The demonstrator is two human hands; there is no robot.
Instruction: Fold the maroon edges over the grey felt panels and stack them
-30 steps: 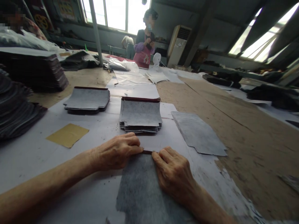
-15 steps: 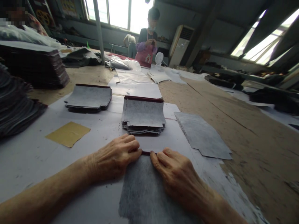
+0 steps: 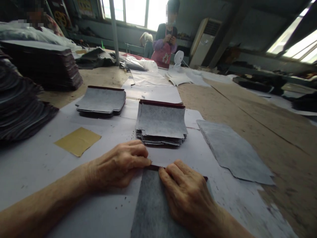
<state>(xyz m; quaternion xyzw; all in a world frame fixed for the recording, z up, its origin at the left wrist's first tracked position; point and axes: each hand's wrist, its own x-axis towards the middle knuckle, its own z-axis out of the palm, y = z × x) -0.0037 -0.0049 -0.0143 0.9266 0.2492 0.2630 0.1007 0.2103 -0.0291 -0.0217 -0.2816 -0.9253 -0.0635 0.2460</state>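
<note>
A grey sheet (image 3: 151, 208) lies directly under the right hand (image 3: 188, 188) and just to the right of the left hand (image 3: 121, 163), its dark red edge (image 3: 153, 168) running across at the fingertips of both. The left hand is narrow, its fingers curled in and their tips on that edge; whether it pinches or only presses cannot be told. The right hand lies over the sheet with bent fingers, the index fingertip on the edge close to the left hand's; its grip cannot be told either. A bit of the dark red edge shows past the right hand's knuckles. Straight beyond the hands sits a stack of grey pieces (image 3: 162, 120) topped with a dark red band, and a similar, lower stack (image 3: 101, 99) stands beyond the left hand. Left of that hand lies a yellowish square (image 3: 78, 141); right of the right hand, loose grey sheets (image 3: 237, 152) overlap. White paper (image 3: 94, 208) spreads beneath the hands over a brown, scuffed tabletop (image 3: 272, 129). Farther to the left hand's left rise a leaning dark pile (image 3: 22, 109) and a squared dark stack (image 3: 49, 67). Well beyond both hands, a person in a pink apron (image 3: 162, 53) stands before bright windows (image 3: 158, 13), near a tall white cabinet (image 3: 203, 43). A wall panel (image 3: 85, 7), far past the left hand, is too blurred to read.
</note>
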